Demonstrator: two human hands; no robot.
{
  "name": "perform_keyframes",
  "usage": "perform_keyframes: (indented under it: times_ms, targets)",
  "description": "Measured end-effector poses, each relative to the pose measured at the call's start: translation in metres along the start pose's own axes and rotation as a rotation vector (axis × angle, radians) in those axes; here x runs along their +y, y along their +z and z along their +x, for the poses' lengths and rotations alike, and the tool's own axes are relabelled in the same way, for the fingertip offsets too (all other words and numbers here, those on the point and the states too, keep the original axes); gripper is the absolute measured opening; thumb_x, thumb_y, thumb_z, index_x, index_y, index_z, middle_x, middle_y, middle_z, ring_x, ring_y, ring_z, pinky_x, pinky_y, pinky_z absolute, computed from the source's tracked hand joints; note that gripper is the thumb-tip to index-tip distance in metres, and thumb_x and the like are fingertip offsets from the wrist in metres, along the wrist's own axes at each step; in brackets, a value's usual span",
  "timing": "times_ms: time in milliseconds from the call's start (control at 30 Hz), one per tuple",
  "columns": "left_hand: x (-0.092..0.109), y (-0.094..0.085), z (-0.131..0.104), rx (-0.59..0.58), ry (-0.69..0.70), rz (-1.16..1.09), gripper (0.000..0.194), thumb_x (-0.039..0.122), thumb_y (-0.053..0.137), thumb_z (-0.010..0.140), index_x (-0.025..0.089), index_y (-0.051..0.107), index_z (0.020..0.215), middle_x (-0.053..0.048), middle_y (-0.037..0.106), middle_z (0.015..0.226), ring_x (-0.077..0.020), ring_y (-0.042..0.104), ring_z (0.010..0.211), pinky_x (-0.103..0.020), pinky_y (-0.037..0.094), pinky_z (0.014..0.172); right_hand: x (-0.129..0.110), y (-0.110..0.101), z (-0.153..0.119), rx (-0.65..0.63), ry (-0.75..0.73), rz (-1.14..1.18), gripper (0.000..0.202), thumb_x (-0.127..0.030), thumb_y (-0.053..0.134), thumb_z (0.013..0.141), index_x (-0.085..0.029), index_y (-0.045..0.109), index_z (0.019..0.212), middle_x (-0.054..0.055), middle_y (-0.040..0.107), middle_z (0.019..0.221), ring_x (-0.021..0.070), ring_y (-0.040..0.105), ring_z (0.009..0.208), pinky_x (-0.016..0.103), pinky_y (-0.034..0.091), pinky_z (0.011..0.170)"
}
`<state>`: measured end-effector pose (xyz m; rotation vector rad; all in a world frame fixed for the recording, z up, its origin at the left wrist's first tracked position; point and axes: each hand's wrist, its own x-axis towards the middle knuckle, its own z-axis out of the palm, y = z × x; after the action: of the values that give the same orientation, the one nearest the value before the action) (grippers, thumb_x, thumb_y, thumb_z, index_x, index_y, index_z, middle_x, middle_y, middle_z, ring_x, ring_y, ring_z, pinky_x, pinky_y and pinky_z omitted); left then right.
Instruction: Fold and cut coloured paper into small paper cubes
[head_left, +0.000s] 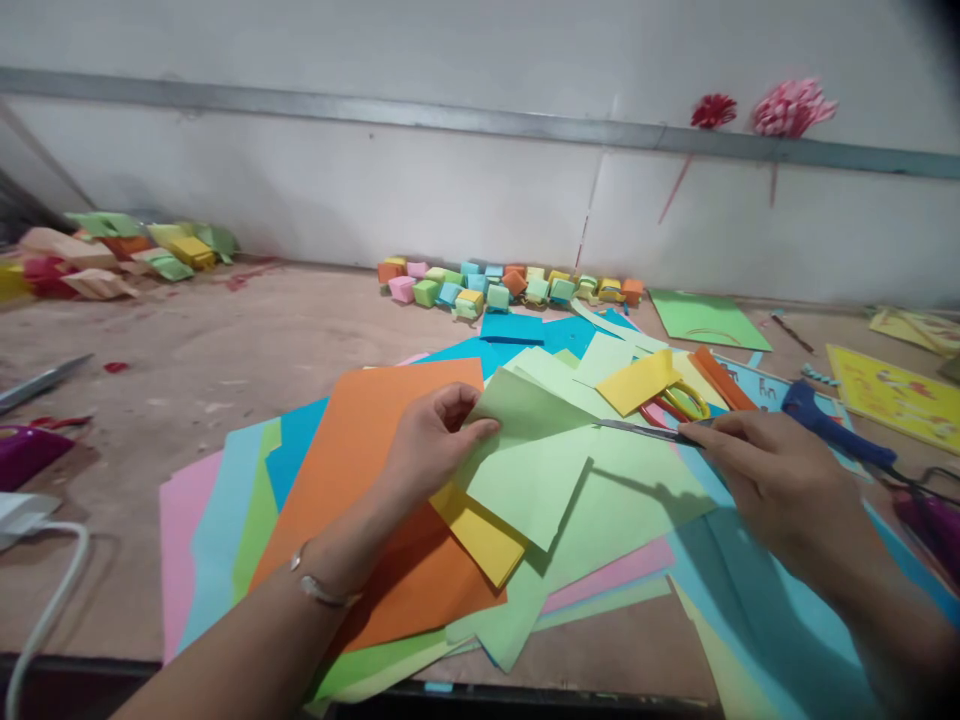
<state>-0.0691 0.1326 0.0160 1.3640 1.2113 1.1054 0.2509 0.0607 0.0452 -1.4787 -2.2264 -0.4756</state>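
Note:
My left hand (442,440) pinches the left edge of a light green paper sheet (529,465) between thumb and fingers, raised above the pile. My right hand (780,480) is closed around a slim tool with a thin metal blade (637,429); its handle is hidden in my fingers, so its exact kind is unclear. The blade points left, its tip at the sheet's upper right corner. Below lie more light green sheets (622,520), an orange sheet (375,430) and a small yellow paper (487,535). Yellow and red loop handles (686,402) show beside a yellow paper piece (634,382).
Small folded paper cubes (499,295) line the wall; larger paper pieces (112,255) are heaped at left. A blue-handled tool (836,425) with a cable is at right. A grey blade (45,382) and a white charger (26,518) lie at left. Two paper flowers (793,108) hang behind.

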Motion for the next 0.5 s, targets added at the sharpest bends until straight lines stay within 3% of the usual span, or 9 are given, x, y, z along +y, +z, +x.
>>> perform_keyframes:
  times_ms: [200,367,500]
  targets:
    - [0.0040,-0.0009,0.0012,-0.002,0.001,0.002,0.021,0.029,0.074,0.060,0.017,0.060,0.070,0.001,0.065,0.066,-0.0125,0.058,0.059,-0.024,0.045,0.055,0.0062,0.0002,0.0015,0.067,-0.121,-0.121,0.032,-0.015,0.045,0.093,-0.011,0.076,0.098,0.013,0.066,0.079,0.0237,0.058,0.070,0.033,0.041,0.056]
    - [0.0077,-0.0027,0.0003,0.002,0.045,0.087,0.019,0.030,0.073,0.061,0.017,0.063,0.072,0.000,0.067,0.068,-0.0139,0.059,0.060,-0.025,0.045,0.057,0.0066,-0.0001,0.0015,0.042,-0.152,-0.076,0.035,-0.014,0.042,0.094,-0.015,0.076,0.098,0.012,0.068,0.082,0.0228,0.059,0.072,0.033,0.044,0.058]
    - [0.0107,-0.0072,0.0001,0.062,0.151,0.237,0.013,0.029,0.070,0.067,0.019,0.066,0.073,-0.001,0.068,0.070,-0.0147,0.059,0.063,-0.026,0.045,0.059,0.0024,0.0031,0.0021,-0.060,-0.109,0.039,0.037,-0.017,0.040,0.095,-0.018,0.076,0.098,0.012,0.068,0.085,0.0218,0.060,0.075,0.034,0.047,0.061]
